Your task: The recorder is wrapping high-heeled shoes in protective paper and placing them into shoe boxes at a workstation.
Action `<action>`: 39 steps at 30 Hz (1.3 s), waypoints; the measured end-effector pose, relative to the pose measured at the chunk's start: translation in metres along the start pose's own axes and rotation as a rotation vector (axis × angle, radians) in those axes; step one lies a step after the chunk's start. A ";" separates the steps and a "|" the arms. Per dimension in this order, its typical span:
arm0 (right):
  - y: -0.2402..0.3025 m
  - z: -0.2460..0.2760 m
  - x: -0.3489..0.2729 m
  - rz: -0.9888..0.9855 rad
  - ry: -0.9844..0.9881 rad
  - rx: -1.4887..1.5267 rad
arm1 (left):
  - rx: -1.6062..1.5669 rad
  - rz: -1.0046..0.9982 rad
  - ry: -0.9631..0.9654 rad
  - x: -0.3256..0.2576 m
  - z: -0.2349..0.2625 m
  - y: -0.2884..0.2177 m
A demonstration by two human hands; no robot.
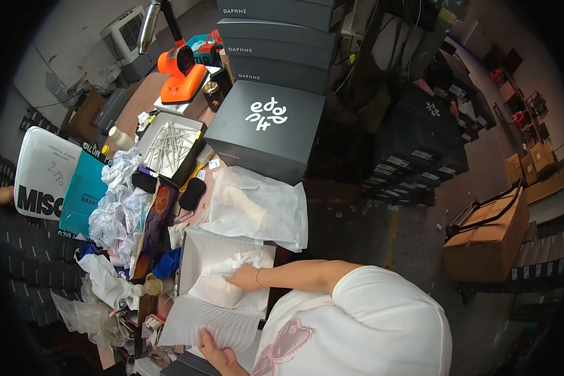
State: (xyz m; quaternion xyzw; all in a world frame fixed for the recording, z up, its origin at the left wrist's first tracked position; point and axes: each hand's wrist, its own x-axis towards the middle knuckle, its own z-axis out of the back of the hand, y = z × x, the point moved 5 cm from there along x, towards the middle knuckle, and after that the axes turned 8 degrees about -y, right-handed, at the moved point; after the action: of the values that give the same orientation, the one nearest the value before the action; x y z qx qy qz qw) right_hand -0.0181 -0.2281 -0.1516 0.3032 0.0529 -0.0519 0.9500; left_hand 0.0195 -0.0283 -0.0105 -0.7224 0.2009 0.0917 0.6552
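An open box (269,258) lies at the table's near edge, lined with a ribbed translucent white sheet (200,250) that spreads past its sides. Inside is a bundle wrapped in white tissue paper (213,289). My right hand (247,277), with a thin bracelet at the wrist, presses its bent fingers into the tissue; the fingertips are partly hidden. My left hand (216,354) grips the ribbed sheet's near flap by its lower edge. Just beyond the box lies a white translucent bag (282,213) with a pale shape inside.
A dark grey lidded box (257,131) stands behind, before a stack of similar boxes (276,50). To the left are a tray of white sticks (171,147), crumpled white paper (116,216), a yellow-handled brush (197,168) and an orange device (183,84).
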 end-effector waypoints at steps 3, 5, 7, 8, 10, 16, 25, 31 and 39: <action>0.003 -0.004 -0.001 -0.010 -0.039 0.049 | -0.110 0.112 -0.020 -0.001 -0.013 -0.001; 0.002 -0.008 -0.002 -0.042 -0.027 0.022 | -0.123 0.183 0.057 0.007 -0.029 0.007; 0.009 -0.013 0.013 -0.026 0.016 -0.045 | -0.142 0.093 0.115 0.020 -0.050 0.030; 0.002 -0.021 0.018 -0.096 0.094 0.040 | -0.199 0.010 0.194 0.025 -0.062 0.041; -0.005 -0.039 0.017 0.003 -0.012 0.589 | -0.410 0.142 0.279 0.028 -0.083 0.048; -0.019 0.191 -0.109 0.036 -0.712 -0.013 | 0.895 -0.629 0.079 0.005 -0.034 0.052; -0.214 0.163 -0.172 -0.526 -0.646 0.125 | 1.747 -0.552 0.414 0.110 -0.138 0.133; -0.214 0.154 -0.135 -0.531 -1.065 0.501 | 1.415 -0.648 0.389 0.106 -0.136 0.106; -0.064 0.350 -0.029 0.115 -1.002 0.162 | 0.545 -0.595 0.178 0.107 -0.124 0.067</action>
State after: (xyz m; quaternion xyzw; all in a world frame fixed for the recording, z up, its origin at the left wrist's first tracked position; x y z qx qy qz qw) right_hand -0.0311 -0.4819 0.0996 0.3160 -0.4302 -0.1425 0.8335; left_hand 0.0723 -0.1720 -0.0979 -0.5542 0.0559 -0.2211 0.8006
